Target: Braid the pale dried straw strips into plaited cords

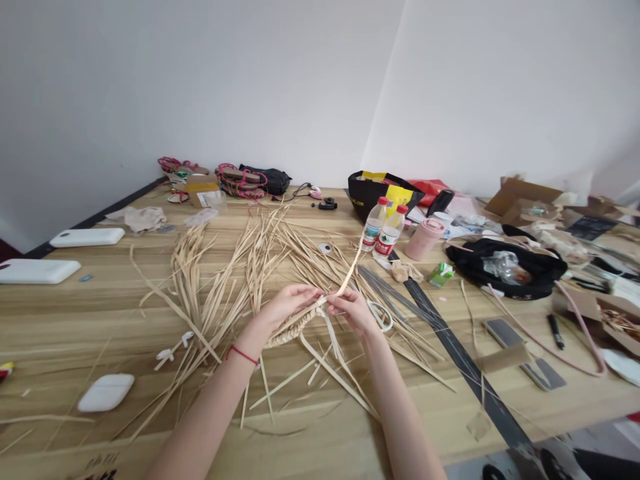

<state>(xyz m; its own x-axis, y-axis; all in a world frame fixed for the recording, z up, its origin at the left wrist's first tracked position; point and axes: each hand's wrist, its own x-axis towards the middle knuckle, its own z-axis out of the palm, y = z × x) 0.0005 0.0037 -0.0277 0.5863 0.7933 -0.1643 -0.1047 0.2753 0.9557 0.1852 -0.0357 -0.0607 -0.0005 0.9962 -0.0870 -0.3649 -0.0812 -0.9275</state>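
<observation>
Over the middle of the table, a braided straw piece [295, 328] hangs in my left hand [294, 303], its fingers closed around the upper edge. My right hand [350, 310] meets it at the right end of the braid, thumb and fingers pinched. A flat pale straw strip [352, 270] rises from between the two hands toward the bottles. Loose strip ends [334, 343] dangle below the braid. Close to my right hand lies a pair of white-handled scissors [381, 316], partly covered by straw. The fingertips hide the exact spot where the strip joins the braid.
Long straw strips [260, 267] spread over the table [310, 447]. Two water bottles [384, 233], a pink cup [425, 239] and a black bag [505, 267] stand to the right. A white earphone case [106, 393] lies front left; white power banks [87, 237] are behind it.
</observation>
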